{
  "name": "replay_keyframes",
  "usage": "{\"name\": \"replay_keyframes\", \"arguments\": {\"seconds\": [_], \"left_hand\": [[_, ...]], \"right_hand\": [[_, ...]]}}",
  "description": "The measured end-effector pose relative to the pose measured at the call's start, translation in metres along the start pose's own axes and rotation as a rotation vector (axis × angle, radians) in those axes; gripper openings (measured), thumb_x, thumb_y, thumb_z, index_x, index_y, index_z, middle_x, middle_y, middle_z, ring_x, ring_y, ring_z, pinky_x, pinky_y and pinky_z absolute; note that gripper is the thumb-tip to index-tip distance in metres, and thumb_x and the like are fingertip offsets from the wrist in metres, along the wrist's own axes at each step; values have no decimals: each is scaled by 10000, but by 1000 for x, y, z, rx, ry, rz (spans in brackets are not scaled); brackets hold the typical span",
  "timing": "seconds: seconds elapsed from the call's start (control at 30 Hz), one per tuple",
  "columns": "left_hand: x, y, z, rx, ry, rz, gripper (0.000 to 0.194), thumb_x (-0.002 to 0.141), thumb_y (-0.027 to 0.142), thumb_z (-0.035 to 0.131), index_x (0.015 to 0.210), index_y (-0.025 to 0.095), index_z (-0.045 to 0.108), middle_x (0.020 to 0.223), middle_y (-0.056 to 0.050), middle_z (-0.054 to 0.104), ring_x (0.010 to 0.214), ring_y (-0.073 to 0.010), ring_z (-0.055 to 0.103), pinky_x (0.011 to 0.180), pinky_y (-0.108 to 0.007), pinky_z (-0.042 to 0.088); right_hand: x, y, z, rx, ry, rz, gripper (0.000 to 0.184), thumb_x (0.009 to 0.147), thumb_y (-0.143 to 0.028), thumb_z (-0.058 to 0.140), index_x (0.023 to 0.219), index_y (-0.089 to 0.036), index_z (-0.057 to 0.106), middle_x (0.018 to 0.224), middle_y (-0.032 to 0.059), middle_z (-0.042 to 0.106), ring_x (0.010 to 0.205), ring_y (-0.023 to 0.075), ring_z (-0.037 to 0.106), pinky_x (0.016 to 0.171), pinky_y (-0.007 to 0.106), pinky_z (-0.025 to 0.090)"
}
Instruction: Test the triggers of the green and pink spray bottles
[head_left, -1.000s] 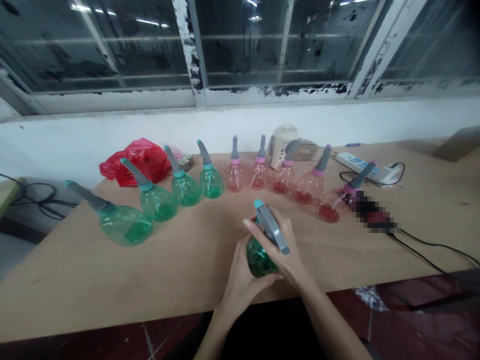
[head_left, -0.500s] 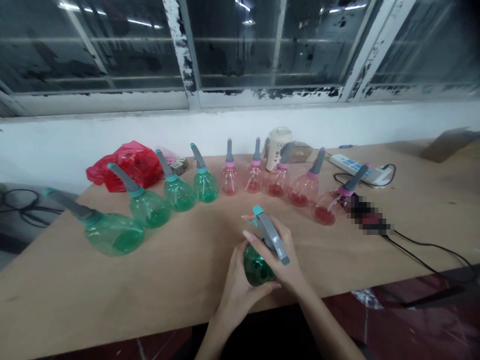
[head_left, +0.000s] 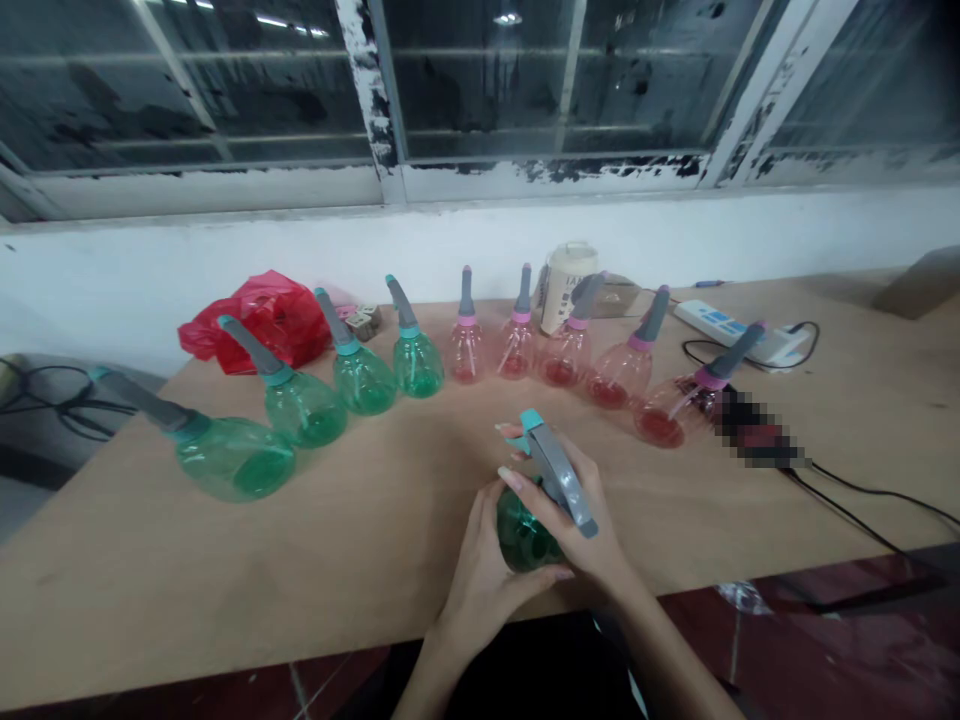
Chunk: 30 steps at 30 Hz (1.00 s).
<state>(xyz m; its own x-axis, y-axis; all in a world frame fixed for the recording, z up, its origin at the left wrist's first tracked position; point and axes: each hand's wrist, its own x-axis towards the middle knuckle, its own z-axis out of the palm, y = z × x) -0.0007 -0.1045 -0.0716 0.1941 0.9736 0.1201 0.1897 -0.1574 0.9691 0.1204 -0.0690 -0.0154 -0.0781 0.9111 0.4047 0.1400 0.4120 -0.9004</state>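
Note:
A green spray bottle (head_left: 525, 530) with a grey and teal spray head stands near the table's front edge, between my hands. My left hand (head_left: 484, 565) wraps round the bottle's body from the left and below. At its neck, under the grey spray head (head_left: 559, 470), my right hand (head_left: 581, 510) is closed round it, fingers near the teal trigger. Several green spray bottles (head_left: 304, 408) and several pink ones (head_left: 619, 375) stand in an arc beyond my hands. The lower part of the held bottle is partly covered by my fingers.
A red plastic bag (head_left: 262, 320) lies at the back left. Behind the pink bottles is a white paper cup (head_left: 571, 285). A white power strip (head_left: 739, 332) with black cables lies at the right, near a cardboard box (head_left: 921, 283). The wooden table (head_left: 337, 570) ends close to my body.
The view has shifted slightly, so everything sits a little differently in the picture. Both hands keep the same hold on the green spray bottle.

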Motion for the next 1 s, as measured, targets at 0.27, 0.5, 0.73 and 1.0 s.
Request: {"name": "replay_keyframes", "arguments": {"seconds": [0.27,0.5,0.73,1.0], "left_hand": [[-1,1,-2,2,-17,-7,848,634,303,802,1350,247,350,1339,-126,467,1249,-353,447,1025,-567,368],[0,4,-4,23,-10,13,786,645,304,792,1318,255,391,1298,-104,496,1222,-344,467,1021,-562,372],[-1,5,-4,36,-5,10,807,650,298,802,1328,261,365,1321,-101,474,1246,-317,449,1036,-538,363],[1,11,-6,29,-43,59,961,628,290,814,1409,277,255,1426,-113,392,1316,-326,386,1077,-549,319]], "right_hand": [[1,0,0,-13,3,-13,300,803,-315,651,1096,-264,608,993,34,663,921,216,656,803,366,537],[3,-2,0,-23,10,-39,304,796,-318,655,1088,-253,606,1100,53,661,1023,246,635,821,389,539],[8,-9,0,-52,-2,-22,288,781,-360,662,1033,-236,599,1029,58,671,980,243,645,768,366,534],[8,-6,1,-127,17,-62,38,823,-241,581,827,-216,552,686,-19,593,602,136,601,585,274,474]]}}
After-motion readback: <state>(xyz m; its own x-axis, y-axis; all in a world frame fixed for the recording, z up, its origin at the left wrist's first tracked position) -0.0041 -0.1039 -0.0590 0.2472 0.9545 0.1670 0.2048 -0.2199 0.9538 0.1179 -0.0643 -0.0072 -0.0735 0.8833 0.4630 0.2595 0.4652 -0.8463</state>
